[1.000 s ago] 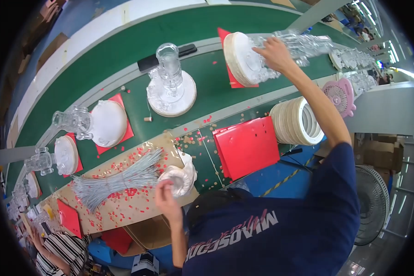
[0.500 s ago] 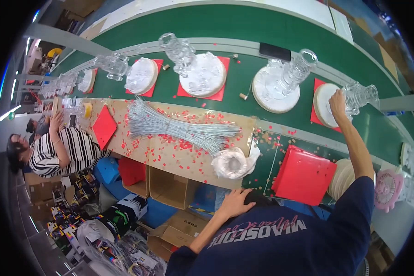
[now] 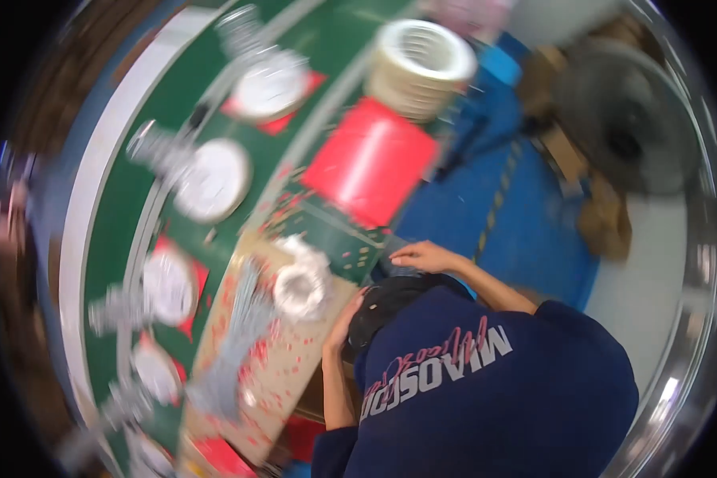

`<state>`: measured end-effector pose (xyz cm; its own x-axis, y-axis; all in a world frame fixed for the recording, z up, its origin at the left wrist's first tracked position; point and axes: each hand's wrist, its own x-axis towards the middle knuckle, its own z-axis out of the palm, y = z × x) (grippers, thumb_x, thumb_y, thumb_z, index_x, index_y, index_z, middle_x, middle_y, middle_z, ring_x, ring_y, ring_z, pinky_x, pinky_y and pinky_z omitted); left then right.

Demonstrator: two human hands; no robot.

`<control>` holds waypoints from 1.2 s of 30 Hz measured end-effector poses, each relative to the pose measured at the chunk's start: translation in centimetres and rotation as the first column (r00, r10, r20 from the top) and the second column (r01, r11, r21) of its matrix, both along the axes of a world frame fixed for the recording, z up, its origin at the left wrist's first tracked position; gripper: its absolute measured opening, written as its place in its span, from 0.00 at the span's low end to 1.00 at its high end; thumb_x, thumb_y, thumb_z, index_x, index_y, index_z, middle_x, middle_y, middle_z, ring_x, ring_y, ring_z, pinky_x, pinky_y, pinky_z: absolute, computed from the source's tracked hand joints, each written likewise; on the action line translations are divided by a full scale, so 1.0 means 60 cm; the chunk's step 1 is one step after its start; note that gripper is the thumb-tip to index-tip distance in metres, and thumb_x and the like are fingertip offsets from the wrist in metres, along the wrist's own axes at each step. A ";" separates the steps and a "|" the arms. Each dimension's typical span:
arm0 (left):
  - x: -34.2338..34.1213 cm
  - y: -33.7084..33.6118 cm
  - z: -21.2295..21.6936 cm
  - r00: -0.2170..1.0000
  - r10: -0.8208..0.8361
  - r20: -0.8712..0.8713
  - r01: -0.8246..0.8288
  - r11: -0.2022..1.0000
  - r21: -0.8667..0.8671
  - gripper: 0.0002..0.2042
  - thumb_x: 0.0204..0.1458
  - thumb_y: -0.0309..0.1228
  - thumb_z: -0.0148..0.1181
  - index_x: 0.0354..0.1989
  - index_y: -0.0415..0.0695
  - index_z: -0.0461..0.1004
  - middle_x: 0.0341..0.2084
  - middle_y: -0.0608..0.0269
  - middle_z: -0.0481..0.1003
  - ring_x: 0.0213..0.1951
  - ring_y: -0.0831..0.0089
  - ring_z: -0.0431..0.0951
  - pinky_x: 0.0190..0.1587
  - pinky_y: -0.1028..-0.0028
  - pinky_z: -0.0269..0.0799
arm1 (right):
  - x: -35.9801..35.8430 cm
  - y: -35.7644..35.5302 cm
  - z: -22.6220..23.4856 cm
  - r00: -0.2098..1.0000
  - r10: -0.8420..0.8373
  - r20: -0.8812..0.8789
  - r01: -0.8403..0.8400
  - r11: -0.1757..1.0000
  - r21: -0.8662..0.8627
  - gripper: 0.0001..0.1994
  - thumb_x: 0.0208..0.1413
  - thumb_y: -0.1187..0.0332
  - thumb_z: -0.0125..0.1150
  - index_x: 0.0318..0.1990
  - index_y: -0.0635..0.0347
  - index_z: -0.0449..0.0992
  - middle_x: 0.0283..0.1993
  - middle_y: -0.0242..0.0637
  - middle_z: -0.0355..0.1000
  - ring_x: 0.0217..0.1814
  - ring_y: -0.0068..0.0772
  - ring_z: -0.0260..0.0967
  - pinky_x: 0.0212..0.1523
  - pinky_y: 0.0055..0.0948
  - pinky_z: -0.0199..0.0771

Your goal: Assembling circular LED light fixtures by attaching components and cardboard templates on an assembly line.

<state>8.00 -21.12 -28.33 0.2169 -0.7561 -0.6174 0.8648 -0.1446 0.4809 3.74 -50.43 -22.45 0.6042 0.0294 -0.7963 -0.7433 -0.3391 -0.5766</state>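
Both hands hold nothing: the left hand [image 3: 344,323] rests open at the desk [image 3: 291,374] edge beside the white roll [image 3: 301,288], the right hand [image 3: 422,256] lies flat nearby. The wire bundle [image 3: 235,338] lies untouched; assembly looks not yet begun.

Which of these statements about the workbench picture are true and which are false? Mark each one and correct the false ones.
1. The left hand rests at the edge of the cardboard sheet. True.
2. The right hand holds the red tray. False: it lies apart from the tray, by the green bench's edge, holding nothing visible.
3. A white coil lies on the cardboard sheet near the left hand. True.
4. The stack of tape rolls sits on the cardboard sheet. False: it stands beyond the red tray.
5. A bundle of thin grey rods lies on the cardboard. True.
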 end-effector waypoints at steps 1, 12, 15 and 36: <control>0.004 -0.027 0.018 0.991 -0.130 0.011 0.131 0.991 -0.033 0.28 0.67 0.43 0.48 0.70 0.40 0.60 0.67 0.56 0.64 0.67 0.69 0.62 0.69 0.71 0.54 | -0.085 -0.014 -0.043 0.990 -0.036 0.138 0.030 0.998 0.047 0.28 0.67 0.46 0.49 0.62 0.58 0.73 0.63 0.41 0.72 0.66 0.37 0.68 0.66 0.32 0.63; -0.059 -0.325 0.162 0.792 -0.604 0.092 0.610 0.788 -0.078 0.34 0.60 0.41 0.50 0.73 0.41 0.51 0.66 0.51 0.62 0.68 0.59 0.62 0.69 0.66 0.57 | -0.400 0.018 0.049 0.465 -0.846 0.260 0.827 0.520 0.213 0.26 0.70 0.51 0.48 0.61 0.64 0.72 0.63 0.43 0.72 0.67 0.34 0.66 0.67 0.31 0.60; -0.069 -0.387 0.132 0.744 -0.664 0.074 0.668 0.740 -0.083 0.34 0.59 0.40 0.51 0.73 0.42 0.51 0.66 0.51 0.62 0.67 0.59 0.63 0.69 0.66 0.58 | -0.424 -0.019 0.025 0.453 -0.838 0.303 0.849 0.510 0.141 0.25 0.69 0.51 0.48 0.62 0.60 0.73 0.60 0.45 0.74 0.64 0.36 0.69 0.66 0.32 0.63; -0.418 -1.162 0.125 0.035 -0.912 0.409 0.873 0.227 0.432 0.26 0.65 0.46 0.50 0.66 0.41 0.68 0.65 0.58 0.68 0.66 0.68 0.64 0.70 0.70 0.52 | -0.849 -0.618 -0.172 0.373 -0.778 0.505 0.848 0.507 0.153 0.23 0.71 0.55 0.45 0.61 0.65 0.71 0.61 0.50 0.72 0.67 0.46 0.66 0.67 0.33 0.62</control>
<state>-17.10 -90.86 -20.80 -0.3520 -0.5807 -0.7341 -0.3298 -0.6570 0.6779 -47.20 -87.50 -32.74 0.5494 -0.7510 -0.3664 -0.3488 0.1923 -0.9172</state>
